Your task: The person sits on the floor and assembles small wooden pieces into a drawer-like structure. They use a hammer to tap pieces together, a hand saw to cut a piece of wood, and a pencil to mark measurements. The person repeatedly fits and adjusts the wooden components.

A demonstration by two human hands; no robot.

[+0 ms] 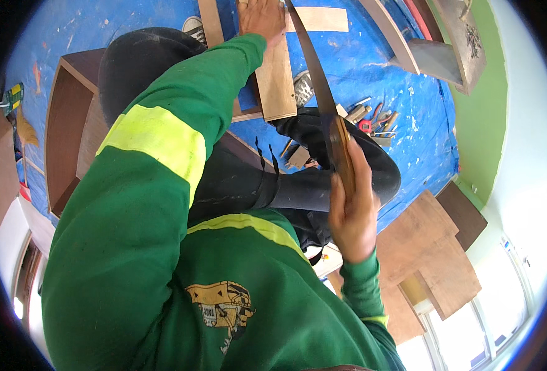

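Note:
My right hand (355, 207) is closed round the wooden handle (342, 154) of a handsaw. The saw's long blade (315, 68) runs up past the right side of a pale wooden board (276, 86) to the top edge of the picture. My left hand (262, 18) bears down on the far part of that board, its fingers curled and partly cut off by the picture's edge. The board lies lengthwise over a wooden frame piece (247, 115) between my legs. Whether the saw teeth touch wood is not visible.
A blue tarp (418, 111) covers the floor. Hand tools and wood scraps (375, 120) lie right of my shoe. A brown wooden box (69, 133) stands at left, plywood sheets (425, 247) at lower right. Another pale strip (326, 19) and cabinet parts (437, 59) lie farther off.

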